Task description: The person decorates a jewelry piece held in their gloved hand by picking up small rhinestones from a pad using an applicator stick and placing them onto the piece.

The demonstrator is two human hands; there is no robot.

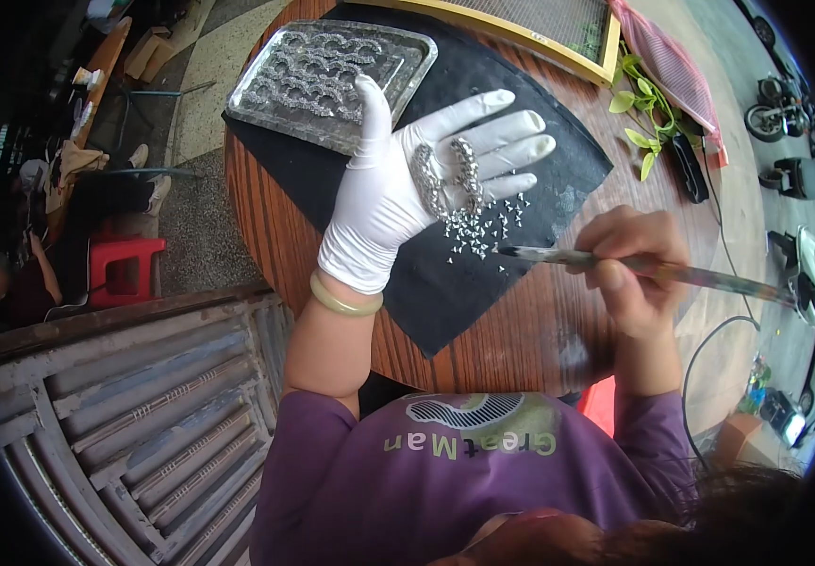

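left hand (pixel 398 179) in a white glove, mid-frame, palm up and flat, fingers spread and pointing to the right of the frame, thumb pointing up toward the tray — grip open, nothing clamped. two silver beaded pieces (pixel 447 176) lie loose across the palm. a pale bangle (pixel 344 300) sits on that wrist, forearm running down toward the purple shirt (pixel 455 481) at the bottom.

right hand (pixel 632 274) bare, right of centre, fingers curled in a pen-style grip closed on a thin tool (pixel 653 270). the tool lies near horizontal, dark tip pointing left, just beside a scatter of small silver bits (pixel 488 229) on the black cloth (pixel 445 283), below the gloved fingers. can't tell if the tip touches any of them.

black cloth covers the upper part of the round wooden worktop (pixel 511 349). metal tray (pixel 332 80) with rows of similar silver pieces sits at the upper left of the cloth. yellow-framed mesh (pixel 540 28) at top centre, green leaves (pixel 643 118) to its right.
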